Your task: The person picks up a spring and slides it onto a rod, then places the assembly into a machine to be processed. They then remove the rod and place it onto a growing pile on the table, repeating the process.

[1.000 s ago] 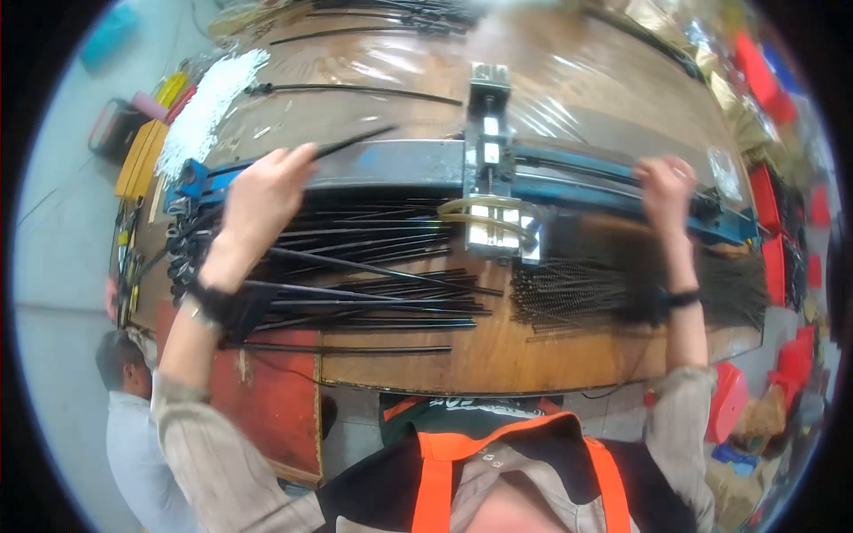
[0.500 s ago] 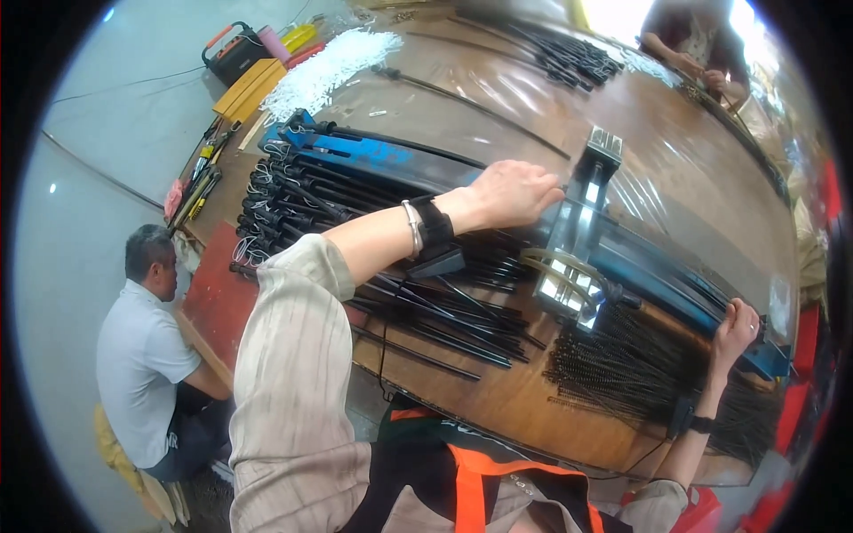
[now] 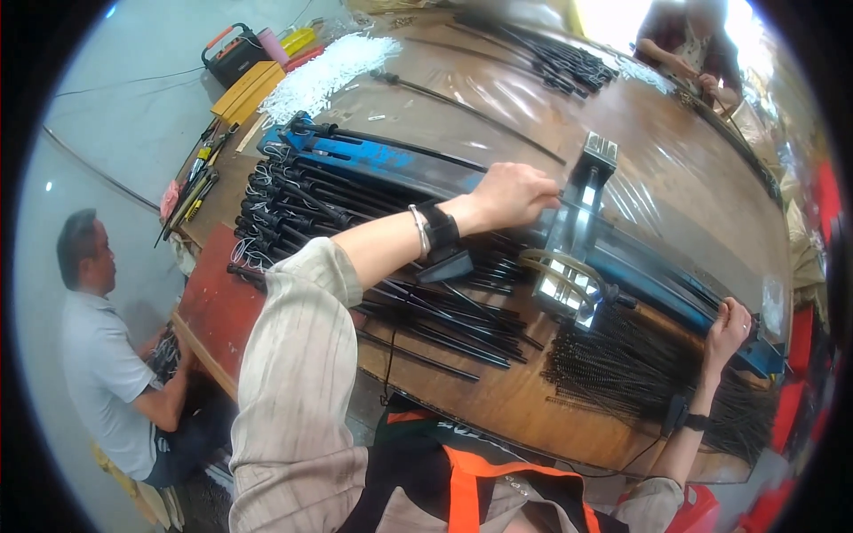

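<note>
A long blue metal rail (image 3: 391, 158) slants across the table, with a black rod (image 3: 409, 149) lying along it. The rod runs in behind my left hand (image 3: 515, 194), whose fingers are closed around it; the gripped part is hidden. Just right of those fingertips, a shiny metal clamp block (image 3: 577, 213) with a curved hose (image 3: 564, 264) stands across the rail. Near the rail's right end, my right hand (image 3: 730, 330) is closed in a pinch beside thin dark rods (image 3: 697, 282); what lies between its fingers is too small to make out.
Bundled black rods with white ties (image 3: 284, 200) lie left, dark coiled wires (image 3: 613, 364) in front. White plastic pieces (image 3: 333, 75) are heaped at the back left, hand tools (image 3: 200, 182) at the left edge. One person (image 3: 115, 355) sits left; another (image 3: 693, 53) works far right.
The seated person at left has leaned back leftward, and a dark bundle now shows in that person's hands. My right hand has shifted slightly left; my left hand is almost still.
</note>
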`<state>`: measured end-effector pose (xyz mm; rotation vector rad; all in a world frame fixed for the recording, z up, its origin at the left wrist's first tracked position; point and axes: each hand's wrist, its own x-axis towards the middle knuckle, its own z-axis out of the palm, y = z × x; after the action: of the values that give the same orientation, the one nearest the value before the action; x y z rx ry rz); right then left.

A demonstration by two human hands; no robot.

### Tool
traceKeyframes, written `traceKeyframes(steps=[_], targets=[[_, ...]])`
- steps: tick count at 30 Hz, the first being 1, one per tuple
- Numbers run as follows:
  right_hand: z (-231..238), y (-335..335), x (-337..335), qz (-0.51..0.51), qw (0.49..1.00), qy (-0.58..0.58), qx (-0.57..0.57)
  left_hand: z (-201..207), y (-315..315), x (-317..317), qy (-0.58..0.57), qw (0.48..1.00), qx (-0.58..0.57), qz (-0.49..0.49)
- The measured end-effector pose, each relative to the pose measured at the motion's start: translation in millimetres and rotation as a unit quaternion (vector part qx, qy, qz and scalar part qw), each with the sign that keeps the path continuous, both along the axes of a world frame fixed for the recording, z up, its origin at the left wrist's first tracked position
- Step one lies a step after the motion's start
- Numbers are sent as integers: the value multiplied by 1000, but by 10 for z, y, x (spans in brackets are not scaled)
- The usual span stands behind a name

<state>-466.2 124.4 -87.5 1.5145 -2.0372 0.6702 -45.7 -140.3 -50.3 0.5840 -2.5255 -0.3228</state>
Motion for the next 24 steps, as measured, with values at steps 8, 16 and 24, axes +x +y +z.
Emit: traceKeyframes(steps=[8,16,24], targets=[[199,-29,681,61,997,53,-20,-12,-28,-41,3,999,-45,-9],[81,86,1482,127,992,-3,15,25,68,-179,-106,993,-13,43],[53,-119,1792,200,973,-107,31,-10,83,-164,-90,994,-55,41]])
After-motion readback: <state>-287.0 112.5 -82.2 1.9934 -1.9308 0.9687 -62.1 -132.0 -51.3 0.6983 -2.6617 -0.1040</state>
